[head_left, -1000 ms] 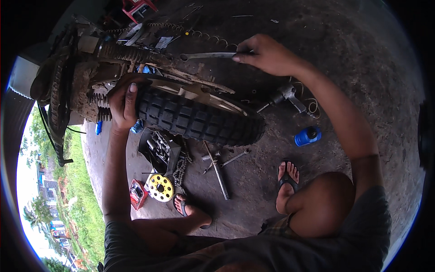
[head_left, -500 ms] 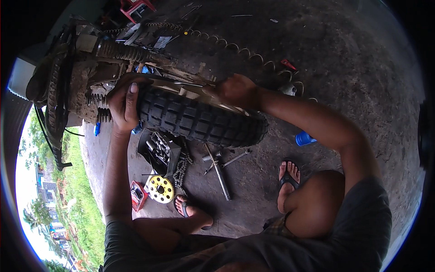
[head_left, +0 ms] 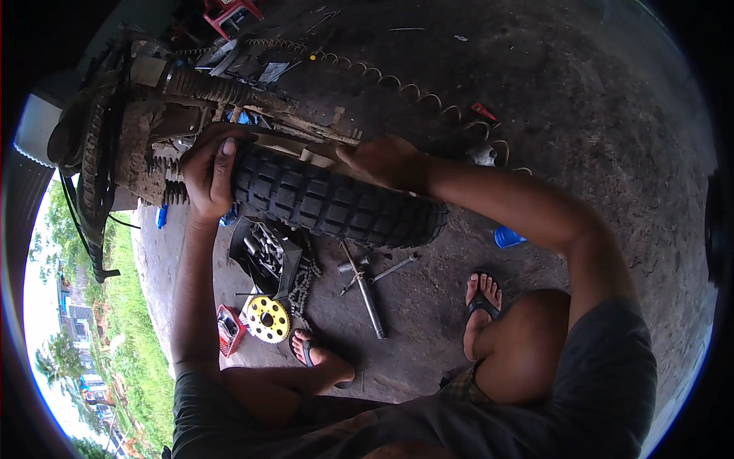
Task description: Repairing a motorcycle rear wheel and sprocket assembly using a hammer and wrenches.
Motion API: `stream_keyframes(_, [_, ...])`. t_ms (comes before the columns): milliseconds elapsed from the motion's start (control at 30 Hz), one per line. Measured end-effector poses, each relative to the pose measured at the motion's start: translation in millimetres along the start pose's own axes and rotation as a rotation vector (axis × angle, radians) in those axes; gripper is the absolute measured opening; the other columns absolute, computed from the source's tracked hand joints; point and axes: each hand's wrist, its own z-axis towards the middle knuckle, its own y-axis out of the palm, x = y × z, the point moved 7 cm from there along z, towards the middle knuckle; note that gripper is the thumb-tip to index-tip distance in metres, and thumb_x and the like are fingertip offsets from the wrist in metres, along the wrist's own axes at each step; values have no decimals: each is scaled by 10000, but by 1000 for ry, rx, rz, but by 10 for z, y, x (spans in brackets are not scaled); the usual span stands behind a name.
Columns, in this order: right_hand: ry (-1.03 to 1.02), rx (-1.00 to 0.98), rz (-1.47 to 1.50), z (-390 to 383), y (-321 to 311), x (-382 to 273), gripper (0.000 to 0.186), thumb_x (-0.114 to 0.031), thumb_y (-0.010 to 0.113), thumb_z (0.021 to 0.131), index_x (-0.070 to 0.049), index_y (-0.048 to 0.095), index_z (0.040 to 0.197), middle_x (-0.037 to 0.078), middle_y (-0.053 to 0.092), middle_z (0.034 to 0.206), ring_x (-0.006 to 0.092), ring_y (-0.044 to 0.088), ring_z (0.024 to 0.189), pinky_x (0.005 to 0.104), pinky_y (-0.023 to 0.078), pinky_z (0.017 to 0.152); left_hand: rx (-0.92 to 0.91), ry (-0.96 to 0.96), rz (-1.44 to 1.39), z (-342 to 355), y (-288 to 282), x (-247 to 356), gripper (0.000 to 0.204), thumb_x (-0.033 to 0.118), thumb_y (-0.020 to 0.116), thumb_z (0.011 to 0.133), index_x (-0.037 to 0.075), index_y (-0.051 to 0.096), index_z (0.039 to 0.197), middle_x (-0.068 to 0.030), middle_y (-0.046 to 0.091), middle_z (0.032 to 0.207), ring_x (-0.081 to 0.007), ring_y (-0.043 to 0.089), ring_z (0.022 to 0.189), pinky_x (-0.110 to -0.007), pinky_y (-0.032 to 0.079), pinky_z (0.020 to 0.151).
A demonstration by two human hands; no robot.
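Observation:
My left hand grips the upper left part of a knobby black tyre on a muddy motorbike, whose fork and frame lie to the left. My right hand is closed at the tyre's far side, by the wheel rim, its fingertips turned away; what it holds is hidden. Below the tyre are a dark box of metal tools, a chain, a yellow sprocket and a cross-shaped wrench lying on the floor.
A grey air tool, partly behind my right arm, lies near a coiled hose. A blue container sits on the concrete floor to the right. A red tray is at lower left, a red plastic chair at the back.
My right hand, seen with a spanner a second ago, has swung down and left to the wheel, covering the air tool partly; the spanner is now hidden. My left hand stays in place.

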Motion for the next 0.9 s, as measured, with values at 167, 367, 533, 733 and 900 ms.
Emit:
stream_keyframes(167, [-14, 49, 7, 0, -43, 25, 409, -150, 563, 1017, -18, 523, 1401, 206, 727, 927, 351, 765, 869, 489, 614, 717, 2, -4, -4, 1, 7, 8, 323, 172, 535, 1053, -72, 743, 1018, -189, 751, 1000, -311, 718, 932, -372, 539, 887])
stream_keyframes(367, [-23, 101, 28, -51, 6, 3, 408, -144, 552, 1020, -14, 535, 1406, 195, 728, 925, 369, 759, 838, 491, 607, 687, 3, 4, 17, 15, -2, 50, 317, 168, 537, 1051, -72, 741, 1014, -186, 747, 988, -309, 714, 917, -367, 537, 873])
stream_keyframes(533, [46, -7, -43, -80, 96, 90, 436, -128, 568, 1005, -12, 531, 1423, 184, 734, 926, 355, 763, 820, 472, 618, 681, 5, 0, 18, 14, 6, 63, 312, 157, 536, 1049, -76, 740, 1002, -188, 742, 981, -307, 712, 909, -362, 534, 865])
stream_keyframes(733, [-20, 118, -22, -134, 54, 38, 434, -164, 557, 1021, -13, 529, 1426, 172, 732, 863, 339, 766, 771, 479, 622, 658, 16, -11, 13, 3, 2, 50, 302, 141, 535, 1048, -78, 739, 1001, -191, 738, 979, -310, 708, 904, -361, 533, 862])
stream_keyframes(900, [9, -48, -41, -158, 167, 80, 438, -173, 548, 1027, -25, 522, 1438, 164, 739, 860, 336, 769, 759, 478, 627, 658, 11, -25, 23, -11, 1, 36, 298, 134, 539, 1052, -81, 737, 1000, -192, 737, 990, -312, 707, 906, -357, 531, 867])
